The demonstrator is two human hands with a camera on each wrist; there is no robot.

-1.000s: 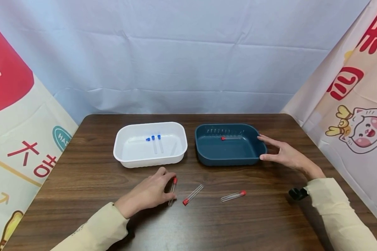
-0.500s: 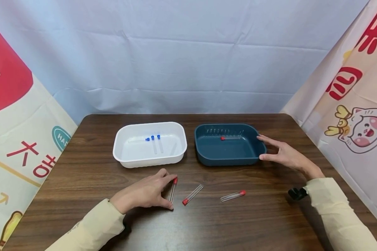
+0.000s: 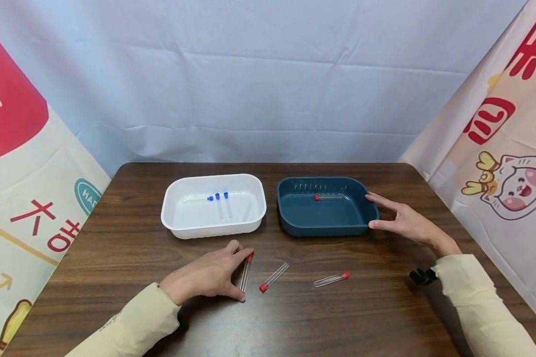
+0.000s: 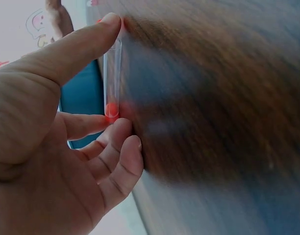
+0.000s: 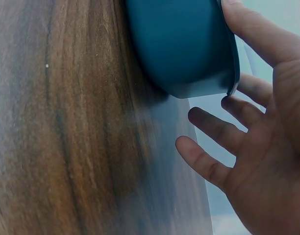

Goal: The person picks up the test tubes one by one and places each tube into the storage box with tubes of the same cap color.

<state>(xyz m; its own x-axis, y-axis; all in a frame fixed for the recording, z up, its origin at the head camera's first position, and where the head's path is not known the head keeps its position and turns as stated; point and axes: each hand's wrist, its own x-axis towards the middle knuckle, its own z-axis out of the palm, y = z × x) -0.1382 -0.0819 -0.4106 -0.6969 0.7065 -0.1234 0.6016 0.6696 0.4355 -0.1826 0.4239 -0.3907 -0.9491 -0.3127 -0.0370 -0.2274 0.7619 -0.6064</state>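
Left hand (image 3: 207,274) pinches a red-capped tube (image 3: 246,273) near of the white tub (image 3: 214,231), its thumb now at the near tip, stretching the grip end to end; right hand (image 3: 405,221), spread, touches the blue tub (image 3: 323,231).

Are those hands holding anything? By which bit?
The left hand pinches a red-capped tube end to end: index finger at the red cap, thumb at the clear end. The right hand touches the blue tray at its rim.

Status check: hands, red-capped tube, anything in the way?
Left hand pinching red-capped tube end to end. Right hand touching blue tray, right end. Two more tubes on table; no obstruction visible.
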